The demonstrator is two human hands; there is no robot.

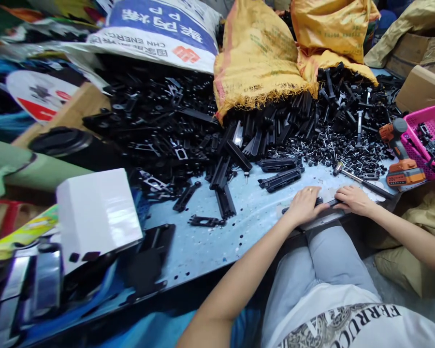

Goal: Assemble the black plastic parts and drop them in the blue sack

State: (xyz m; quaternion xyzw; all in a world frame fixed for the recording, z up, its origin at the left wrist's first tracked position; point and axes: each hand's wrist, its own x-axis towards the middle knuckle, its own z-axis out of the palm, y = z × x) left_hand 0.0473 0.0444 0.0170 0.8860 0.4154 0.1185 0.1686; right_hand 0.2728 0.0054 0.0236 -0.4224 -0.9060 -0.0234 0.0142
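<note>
Near the table's front edge, my left hand [305, 205] is closed over a slim black plastic part [318, 201], most of it hidden under the fingers. My right hand [353, 199] grips the right end of what looks like the same black part [332, 203], fingers bent and pressed down. Just behind my right hand lies a hammer [366, 184] with a dark handle. Two groups of long black plastic parts [281, 179] rest on the table behind my left hand.
Black parts [159, 116] and small screws [322, 150] are heaped along the back, spilling from yellow sacks [257, 53] and a white sack [159, 29]. An orange cordless drill [402, 157] and a pink basket [426, 113] stand at right. A white box [99, 212] sits at left.
</note>
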